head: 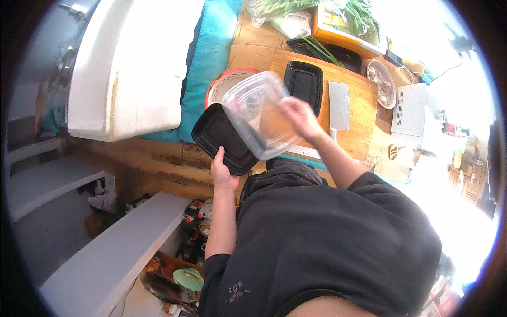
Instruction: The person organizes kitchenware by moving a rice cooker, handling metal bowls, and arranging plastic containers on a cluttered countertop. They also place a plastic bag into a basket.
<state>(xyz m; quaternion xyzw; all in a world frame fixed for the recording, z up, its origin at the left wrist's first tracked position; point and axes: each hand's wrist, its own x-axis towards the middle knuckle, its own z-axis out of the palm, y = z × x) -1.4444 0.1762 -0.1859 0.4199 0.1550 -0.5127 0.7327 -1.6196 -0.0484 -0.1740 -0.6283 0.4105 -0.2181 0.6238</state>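
Observation:
My left hand (224, 172) grips a black plastic tray (222, 132) by its near rim, with the thumb over the edge. In my right hand (300, 118) is a clear plastic lid (261, 115), held by its right side and blurred. The lid overlaps the black tray's right edge in the picture; whether they touch I cannot tell. Behind the lid stands a red-rimmed plastic basket (222, 85), partly hidden. A second black tray (304, 81) lies on the wooden cutting board (362, 103), beside a cleaver (338, 105).
A white foam box (146, 91) stands at the left beside blue fabric (202, 59). Green stalks fill a box (340, 31) at the back, near more black trays (344, 57). To the right are a bowl (382, 83), a white appliance (410, 113) and scissors (394, 151). Grey shelves (119, 253) stand lower left.

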